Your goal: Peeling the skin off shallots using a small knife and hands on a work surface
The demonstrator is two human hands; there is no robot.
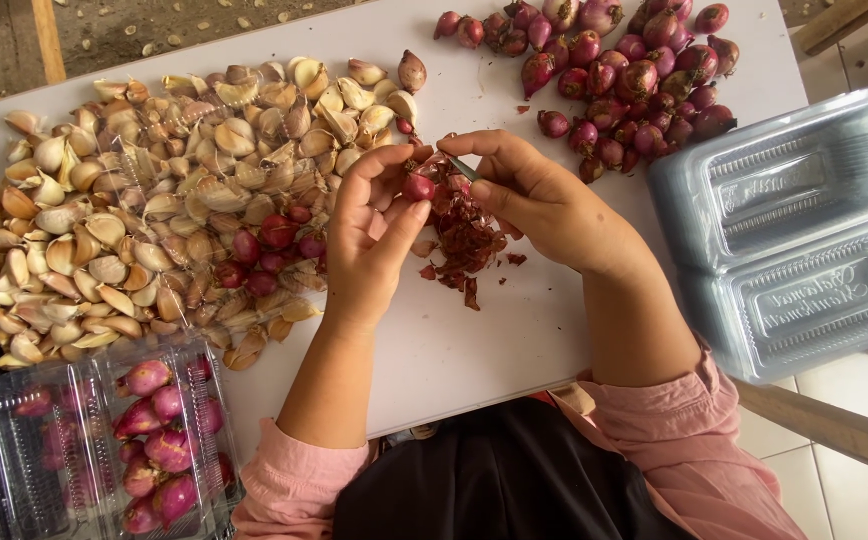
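two hands work above the white table: the left hand pinches a shallot, the right hand grips a small knife, peeling, so next probably careful skin pulling.

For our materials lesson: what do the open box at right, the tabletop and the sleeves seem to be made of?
Open box: thin clear plastic, glossy; the surface beneath shows through and its ribs catch glints.
Tabletop: a smooth, matte white board, perhaps laminate or painted wood; the core is not visible.
Sleeves: soft pink woven fabric, matte, with folds and creases.
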